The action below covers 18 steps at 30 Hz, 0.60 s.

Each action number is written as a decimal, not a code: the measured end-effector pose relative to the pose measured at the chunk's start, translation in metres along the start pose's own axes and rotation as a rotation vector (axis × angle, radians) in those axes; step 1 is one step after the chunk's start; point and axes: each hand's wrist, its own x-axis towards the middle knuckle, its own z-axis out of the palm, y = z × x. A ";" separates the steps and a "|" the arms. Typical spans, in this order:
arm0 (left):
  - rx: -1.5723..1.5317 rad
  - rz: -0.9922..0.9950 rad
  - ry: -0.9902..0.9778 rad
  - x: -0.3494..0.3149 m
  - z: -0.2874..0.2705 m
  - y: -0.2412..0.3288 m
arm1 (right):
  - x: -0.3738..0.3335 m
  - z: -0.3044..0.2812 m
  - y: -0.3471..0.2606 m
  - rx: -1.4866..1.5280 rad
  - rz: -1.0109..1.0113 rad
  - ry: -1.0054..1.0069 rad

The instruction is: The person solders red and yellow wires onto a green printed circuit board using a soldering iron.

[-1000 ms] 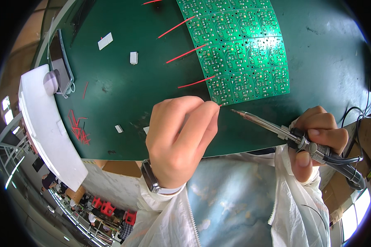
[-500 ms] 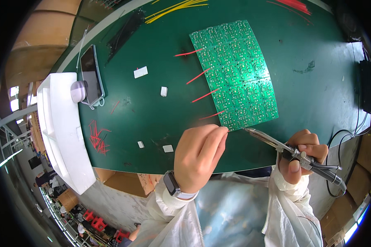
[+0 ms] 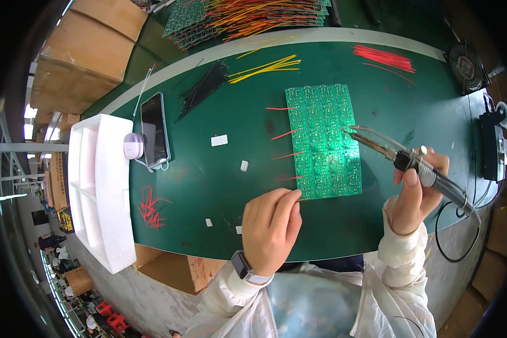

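- Matte dark green worktop (image 3: 388, 225) with a curved near edge, workshop floor beside it.
- Left hand (image 3: 273, 225): fingertips pinched on a thin red wire (image 3: 302, 199), its end at the near-left corner of the board.
- Right hand (image 3: 417, 188): fingers wrapped around a black-and-metal soldering iron (image 3: 404, 160), tip at the board's right edge; contact can't be told.
- Rectangular green circuit board panel (image 3: 327, 146): flat mid-worktop, four red wires (image 3: 285, 134) sticking out left.
- Left: white foam tray (image 3: 115, 197), loose red wire pieces (image 3: 151, 209), dark-screened phone (image 3: 155, 129).
- Farther: yellow wire bundle (image 3: 265, 69), red wire bundle (image 3: 384, 58), round black fan (image 3: 467, 66).
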 end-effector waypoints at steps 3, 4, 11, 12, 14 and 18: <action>0.066 0.055 0.122 0.025 -0.014 -0.021 | 0.029 0.012 0.020 0.161 0.033 -0.017; 0.080 0.056 0.180 0.043 -0.018 -0.033 | 0.038 0.019 0.028 0.170 0.047 -0.004; 0.273 -0.064 0.257 0.179 -0.017 -0.173 | 0.056 0.059 0.077 0.203 0.031 0.065; 0.263 -0.120 0.233 0.188 -0.011 -0.176 | 0.056 0.057 0.078 0.193 0.022 0.073; 0.242 -0.148 0.185 0.194 -0.003 -0.182 | 0.056 0.056 0.079 0.131 0.024 0.157; 0.215 -0.158 0.159 0.191 0.001 -0.191 | 0.055 0.054 0.081 0.001 0.027 0.151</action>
